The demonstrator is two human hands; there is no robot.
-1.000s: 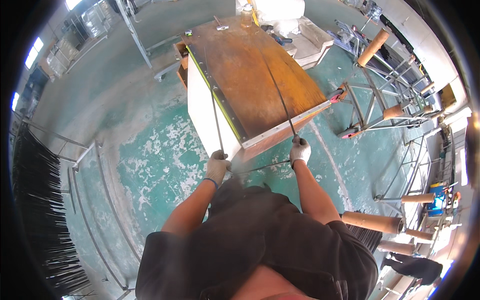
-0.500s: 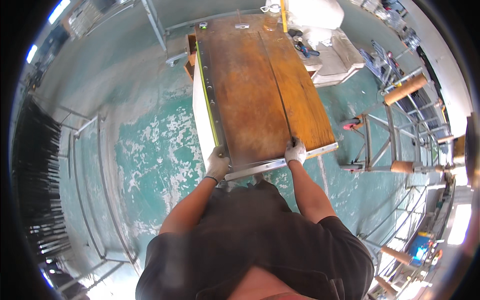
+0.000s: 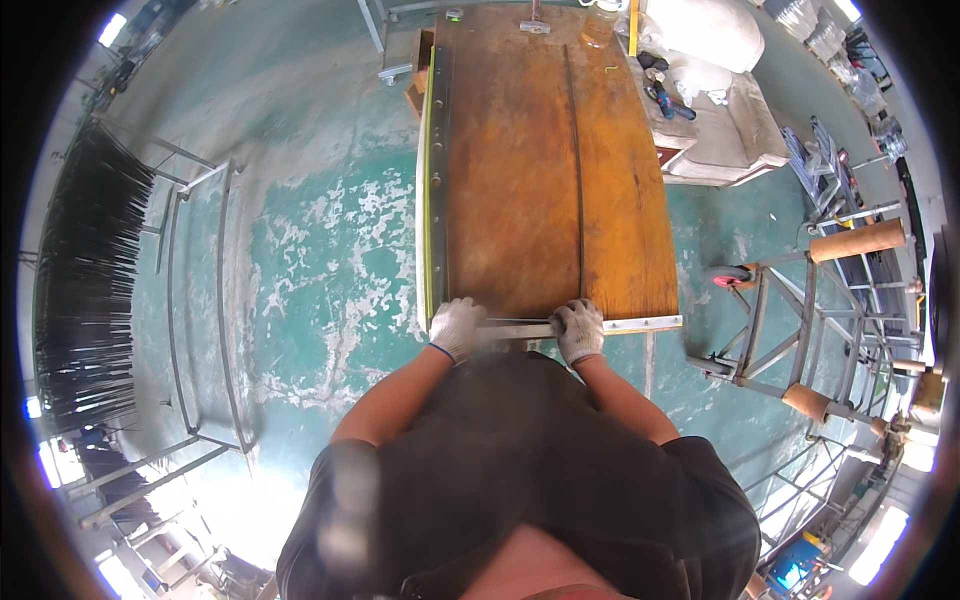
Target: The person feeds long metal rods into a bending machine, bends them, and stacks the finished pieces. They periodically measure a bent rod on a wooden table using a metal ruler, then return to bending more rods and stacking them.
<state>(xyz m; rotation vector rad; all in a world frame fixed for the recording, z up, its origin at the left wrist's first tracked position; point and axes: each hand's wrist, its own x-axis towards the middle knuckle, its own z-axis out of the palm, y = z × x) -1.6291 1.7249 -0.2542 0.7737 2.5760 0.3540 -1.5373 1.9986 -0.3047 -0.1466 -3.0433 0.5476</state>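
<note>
My gloved left hand (image 3: 458, 330) is closed at the near left corner of a brown wooden tabletop (image 3: 510, 190), beside the lower end of a dark perforated strip (image 3: 437, 180) with a yellow-green edge. What its fingers hold is hidden. My gloved right hand (image 3: 579, 331) is closed at the near edge, its fingertips on the near end of a long, thin dark strip (image 3: 576, 170) lying lengthwise on the wood. Between both hands runs a blurred pale bar (image 3: 517, 332). To the right, a silvery metal rail (image 3: 645, 324) lines the near edge.
At the table's far end are a hammer (image 3: 535, 26), a small green-and-white object (image 3: 454, 15) and a jar of amber liquid (image 3: 598, 28). A worn armchair (image 3: 715, 120) holds a blue power tool (image 3: 668, 103). Metal frames stand left and right; many dark strips (image 3: 85, 280) hang left.
My view has turned, so the table looks straighter and lies nearer upright. My hands have come closer together at the near edge, the left one shifting inward.
</note>
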